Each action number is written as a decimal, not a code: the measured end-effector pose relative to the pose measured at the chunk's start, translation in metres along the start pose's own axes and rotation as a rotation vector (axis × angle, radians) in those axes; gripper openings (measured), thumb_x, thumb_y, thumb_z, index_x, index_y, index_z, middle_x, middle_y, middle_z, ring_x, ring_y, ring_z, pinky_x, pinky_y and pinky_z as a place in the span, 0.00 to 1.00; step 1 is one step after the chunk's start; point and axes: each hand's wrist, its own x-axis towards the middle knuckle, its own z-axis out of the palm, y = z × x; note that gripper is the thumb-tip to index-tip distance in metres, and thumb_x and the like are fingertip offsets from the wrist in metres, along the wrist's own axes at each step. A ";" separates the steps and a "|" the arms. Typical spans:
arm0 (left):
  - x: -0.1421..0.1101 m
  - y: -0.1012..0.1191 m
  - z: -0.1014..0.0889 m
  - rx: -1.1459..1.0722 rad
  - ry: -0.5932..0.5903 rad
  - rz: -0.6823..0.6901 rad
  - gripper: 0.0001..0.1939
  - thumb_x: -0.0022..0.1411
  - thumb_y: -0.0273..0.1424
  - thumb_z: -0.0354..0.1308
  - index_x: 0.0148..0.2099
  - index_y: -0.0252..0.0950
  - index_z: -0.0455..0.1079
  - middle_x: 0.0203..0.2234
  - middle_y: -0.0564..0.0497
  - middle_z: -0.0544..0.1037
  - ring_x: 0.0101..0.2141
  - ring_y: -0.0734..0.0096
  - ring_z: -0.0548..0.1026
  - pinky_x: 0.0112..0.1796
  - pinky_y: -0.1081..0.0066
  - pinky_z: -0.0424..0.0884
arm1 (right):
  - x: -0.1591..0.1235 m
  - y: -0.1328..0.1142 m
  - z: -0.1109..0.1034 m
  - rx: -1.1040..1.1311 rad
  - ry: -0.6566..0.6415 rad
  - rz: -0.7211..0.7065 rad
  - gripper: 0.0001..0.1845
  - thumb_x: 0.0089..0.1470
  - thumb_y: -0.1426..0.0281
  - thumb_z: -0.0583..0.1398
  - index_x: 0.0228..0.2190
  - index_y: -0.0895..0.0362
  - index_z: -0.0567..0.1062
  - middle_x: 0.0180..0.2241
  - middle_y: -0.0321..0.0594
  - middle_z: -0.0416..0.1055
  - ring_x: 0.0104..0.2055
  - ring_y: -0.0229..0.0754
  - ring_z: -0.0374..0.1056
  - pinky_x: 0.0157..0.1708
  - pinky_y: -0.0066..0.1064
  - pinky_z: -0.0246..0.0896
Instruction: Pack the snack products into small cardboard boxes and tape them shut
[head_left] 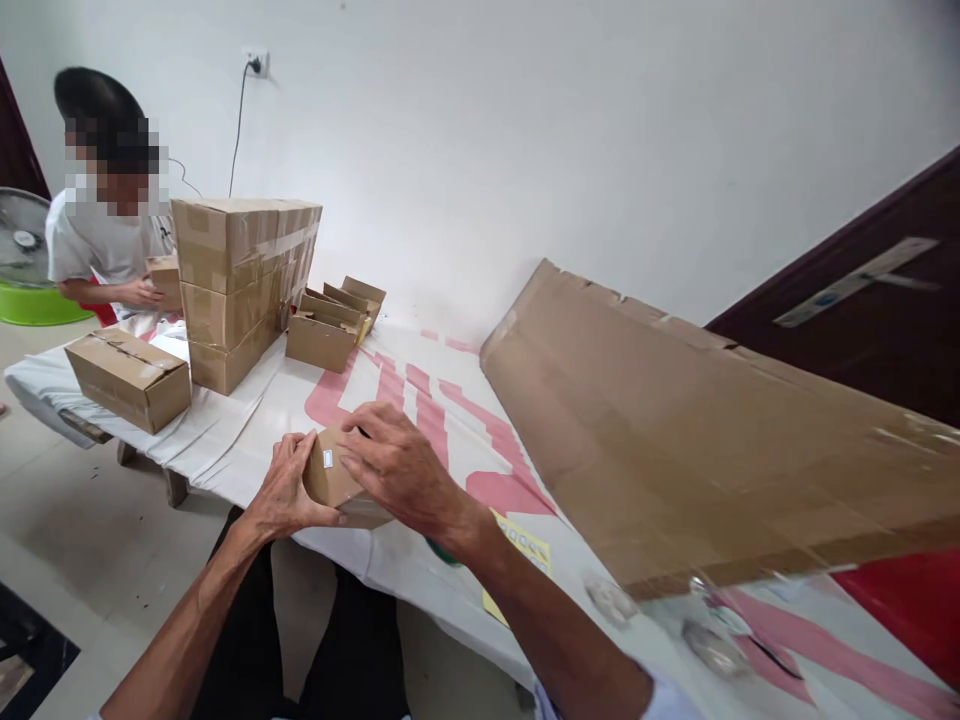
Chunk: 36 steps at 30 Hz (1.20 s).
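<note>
A small brown cardboard box with a little white label on its face sits at the near edge of the cloth-covered table. My left hand grips its left side, thumb along the lower edge and fingers at the top. Over the box's right part lies my right hand, its bent fingers against the box close to the label. Whether a small thing is between those fingers is hidden. Beside my right forearm, a yellow sheet of stickers lies partly covered.
Taped cartons stand stacked at left, with a single carton before them. Open boxes sit behind. A large cardboard sheet leans at right, near clear tape rolls. A co-worker holds a box at far left.
</note>
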 end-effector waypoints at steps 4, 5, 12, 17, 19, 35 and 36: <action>0.001 0.010 0.008 0.038 0.037 0.007 0.58 0.40 0.40 0.80 0.71 0.38 0.59 0.55 0.41 0.65 0.57 0.42 0.65 0.58 0.44 0.68 | 0.009 -0.006 0.018 -0.270 -0.171 -0.011 0.06 0.64 0.74 0.63 0.40 0.58 0.82 0.46 0.49 0.75 0.52 0.54 0.66 0.53 0.46 0.64; 0.001 0.011 0.009 0.047 0.046 0.006 0.58 0.40 0.40 0.80 0.71 0.39 0.58 0.55 0.41 0.65 0.56 0.42 0.65 0.58 0.44 0.68 | 0.008 -0.005 0.021 -0.305 -0.194 -0.011 0.06 0.64 0.74 0.63 0.40 0.59 0.82 0.46 0.50 0.75 0.52 0.54 0.66 0.53 0.46 0.64; 0.002 0.015 0.013 0.108 0.079 0.041 0.61 0.41 0.39 0.79 0.73 0.41 0.54 0.56 0.40 0.65 0.55 0.42 0.66 0.57 0.44 0.69 | 0.006 -0.004 0.020 -0.338 -0.270 -0.009 0.08 0.65 0.77 0.61 0.41 0.58 0.82 0.43 0.49 0.76 0.50 0.52 0.66 0.54 0.44 0.61; 0.003 0.021 0.013 0.120 0.088 0.052 0.60 0.42 0.40 0.78 0.73 0.40 0.55 0.56 0.40 0.65 0.55 0.41 0.67 0.56 0.44 0.70 | 0.008 -0.004 0.021 -0.323 -0.285 0.008 0.11 0.65 0.79 0.60 0.45 0.60 0.81 0.42 0.49 0.76 0.49 0.52 0.66 0.54 0.44 0.61; 0.003 0.024 0.013 0.129 0.082 0.032 0.58 0.41 0.39 0.78 0.71 0.39 0.56 0.55 0.40 0.66 0.55 0.41 0.67 0.55 0.45 0.71 | 0.007 -0.003 0.020 -0.317 -0.273 0.024 0.12 0.65 0.78 0.60 0.46 0.60 0.81 0.43 0.49 0.76 0.49 0.52 0.67 0.53 0.44 0.62; 0.005 0.036 0.031 0.249 0.162 0.083 0.56 0.42 0.41 0.78 0.69 0.43 0.55 0.52 0.41 0.67 0.53 0.41 0.68 0.52 0.47 0.70 | 0.000 0.004 0.006 -0.317 -0.296 0.058 0.09 0.62 0.71 0.68 0.44 0.57 0.81 0.44 0.46 0.77 0.49 0.52 0.67 0.47 0.42 0.59; 0.005 0.037 0.031 0.254 0.168 0.087 0.55 0.43 0.41 0.77 0.69 0.42 0.56 0.52 0.41 0.67 0.52 0.41 0.68 0.52 0.47 0.69 | 0.000 0.004 0.005 -0.315 -0.292 0.062 0.08 0.62 0.71 0.68 0.44 0.57 0.82 0.43 0.46 0.77 0.49 0.52 0.67 0.47 0.42 0.59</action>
